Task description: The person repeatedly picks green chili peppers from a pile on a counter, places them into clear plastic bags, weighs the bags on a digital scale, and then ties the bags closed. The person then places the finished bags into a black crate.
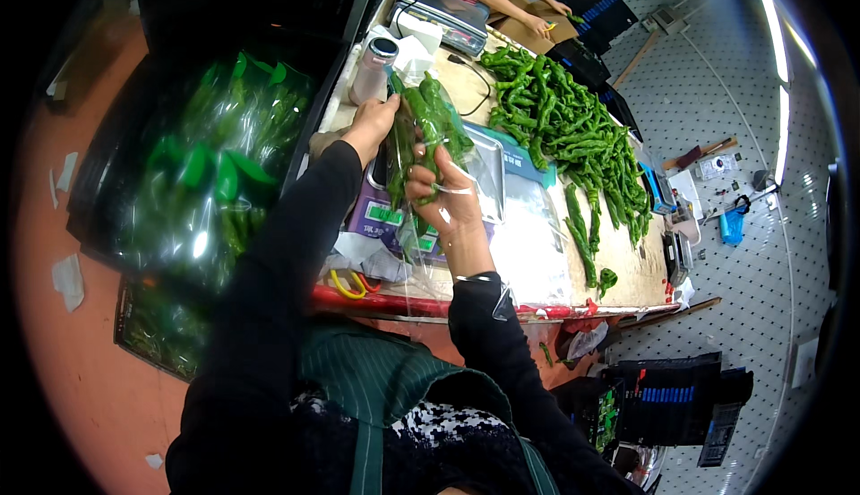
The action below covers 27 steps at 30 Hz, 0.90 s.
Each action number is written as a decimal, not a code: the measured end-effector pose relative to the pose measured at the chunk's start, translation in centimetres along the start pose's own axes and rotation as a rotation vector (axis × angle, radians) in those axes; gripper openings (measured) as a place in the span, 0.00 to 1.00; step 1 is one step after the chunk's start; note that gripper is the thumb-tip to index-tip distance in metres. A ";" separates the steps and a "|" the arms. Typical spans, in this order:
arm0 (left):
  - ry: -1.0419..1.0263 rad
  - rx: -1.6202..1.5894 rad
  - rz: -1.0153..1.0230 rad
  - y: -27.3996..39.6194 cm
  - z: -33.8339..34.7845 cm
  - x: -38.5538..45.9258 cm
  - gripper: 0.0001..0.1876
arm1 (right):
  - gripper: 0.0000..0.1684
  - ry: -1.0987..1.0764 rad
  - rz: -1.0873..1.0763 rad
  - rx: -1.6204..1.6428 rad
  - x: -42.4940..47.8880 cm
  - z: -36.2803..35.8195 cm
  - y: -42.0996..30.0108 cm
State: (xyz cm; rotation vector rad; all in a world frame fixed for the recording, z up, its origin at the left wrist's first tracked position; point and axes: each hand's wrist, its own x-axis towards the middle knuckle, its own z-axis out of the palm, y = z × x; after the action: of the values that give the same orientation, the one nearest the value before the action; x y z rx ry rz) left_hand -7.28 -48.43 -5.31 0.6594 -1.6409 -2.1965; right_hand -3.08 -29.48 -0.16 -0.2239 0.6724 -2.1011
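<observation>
Both my hands hold a clear plastic bag of long green peppers [430,115] above a digital scale [379,216] with lit green displays. My left hand [373,124] pinches the bag's left side near its upper end. My right hand [447,196] is curled around the peppers from below and the right, with clear plastic over the fingers and wrist. Flat clear bags [531,233] lie right of the scale. A large heap of loose green peppers [564,125] covers the table farther right. A pinkish bottle [373,72] stands beyond my left hand.
At left, a black crate [101,226] holds bagged peppers. Yellow-handled scissors [348,287] lie by the table's red front edge [396,303]. Another scale [443,18] stands at the back. Across the table, a person's hands [541,21] are over a cardboard box [524,31].
</observation>
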 end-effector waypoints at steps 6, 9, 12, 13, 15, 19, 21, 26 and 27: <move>0.098 0.103 -0.004 -0.5 0.5 1.8 0.18 | 0.32 0.236 -0.035 -1.022 -1.0 3.0 1.8; 0.074 0.253 0.056 0.3 0.6 1.3 0.17 | 0.28 0.364 -0.359 -1.374 0.5 1.4 1.4; 0.094 0.319 -0.003 2.2 1.0 -0.8 0.14 | 0.28 0.395 -0.654 -1.586 2.0 -1.7 1.6; 0.105 0.352 -0.016 2.6 1.1 -1.0 0.13 | 0.27 0.390 -0.474 -1.243 1.3 0.4 1.3; 0.143 0.328 0.010 2.0 1.5 0.0 0.11 | 0.29 0.350 -0.326 -0.675 0.0 1.7 0.6; 0.158 0.330 0.053 0.1 0.6 2.2 0.13 | 0.33 0.309 -0.241 -0.231 -4.1 1.2 2.6; 0.162 0.433 0.095 -0.4 1.5 3.1 0.14 | 0.30 0.161 -0.156 0.091 -5.6 -0.5 2.3; 0.165 0.608 0.105 -0.4 0.5 4.5 0.15 | 0.25 0.041 0.030 0.390 -8.6 -1.8 1.3; 0.135 0.588 0.081 -0.7 0.1 4.9 0.15 | 0.25 0.068 0.039 0.337 -9.4 -1.7 1.4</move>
State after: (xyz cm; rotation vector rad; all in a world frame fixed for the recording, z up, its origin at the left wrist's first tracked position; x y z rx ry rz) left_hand -11.50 -50.65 -6.81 0.8440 -2.2037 -1.5634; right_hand 2.73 -21.91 -1.47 0.0483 0.3486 -2.1528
